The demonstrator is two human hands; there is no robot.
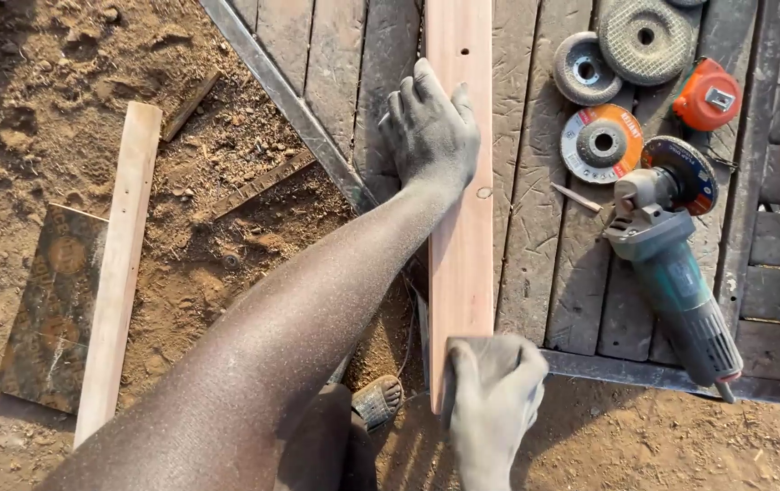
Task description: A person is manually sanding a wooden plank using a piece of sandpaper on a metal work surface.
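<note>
Reddish timber plank (461,227), long and narrow, lies lengthwise on a weathered slatted wooden counter (535,245); its near end overhangs the counter's metal-edged rim. All places below are given relative to this plank, left to right.

Far left: dark rectangular panel (49,309), flat on the sandy ground (217,264).
Far left, overlapping the panel's right edge: pale wooden batten (119,273), lying roughly parallel to the plank.
Left, on the ground between batten and plank: thin strip of wood (258,185), set at a slant amid loose debris.
Left, near the plank's near end: toe of a dusty sandal (379,400) on the ground.
On the plank, upper part: left hand (430,127), dust-coated, spread flat and pressing down, palm partly over the plank's left edge; fingers wide, gripping nothing.
On the plank, near end: right hand (496,400), dust-coated, fingers curled down over a grey pad, seemingly an abrasive sheet (483,350), held against the plank's surface.
Just right of the left hand, on the plank face: one small round hole (483,193).
Right, on the counter: angle grinder (672,264), teal body, disc fitted, lying at a slant.
Right, beyond the grinder: three loose grinding discs (602,141), two grey, one with an orange label.
Furthest right: orange tape measure (707,95).
</note>
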